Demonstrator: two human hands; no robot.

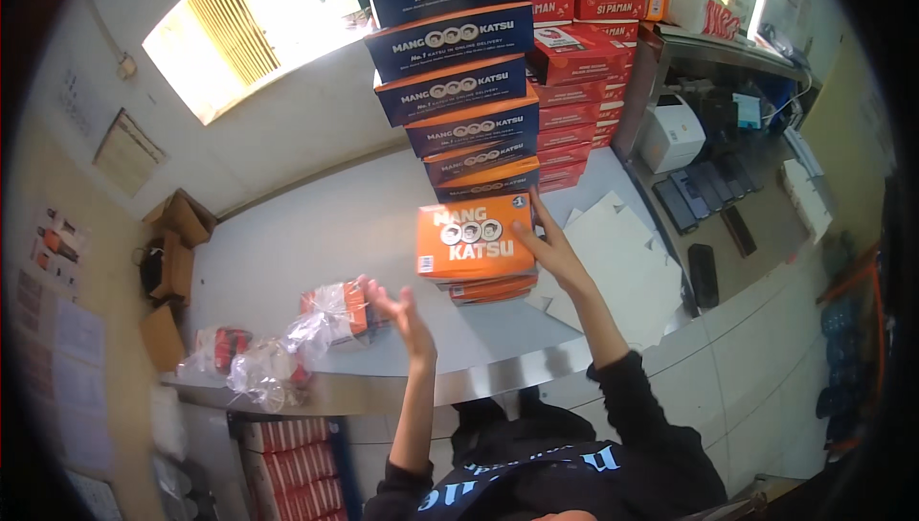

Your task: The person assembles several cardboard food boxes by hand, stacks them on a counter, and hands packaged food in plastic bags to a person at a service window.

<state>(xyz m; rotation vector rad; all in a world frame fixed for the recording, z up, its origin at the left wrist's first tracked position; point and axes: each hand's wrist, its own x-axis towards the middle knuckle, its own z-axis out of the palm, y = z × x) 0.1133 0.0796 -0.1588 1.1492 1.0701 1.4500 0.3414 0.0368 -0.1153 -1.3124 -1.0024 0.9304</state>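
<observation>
An orange cardboard food box (479, 260) with white lettering and round cartoon faces lies on top of a short stack of similar boxes (493, 290) at the middle of the table. My right hand (550, 238) grips its right edge, thumb over the top and fingers along the far right side. My left hand (400, 315) is in the air to the left of the box, fingers apart and nothing in it. Close to its fingertips, an orange pack wrapped in clear plastic (337, 313) sits on the table.
Tall stacks of blue-and-orange boxes (455, 39) and red boxes (570, 119) rise behind. White sheets (613, 267) lie to the right. More plastic-wrapped packs (263, 368) sit at the front left, by open brown cartons (172, 267). A steel counter holds a white printer (673, 133).
</observation>
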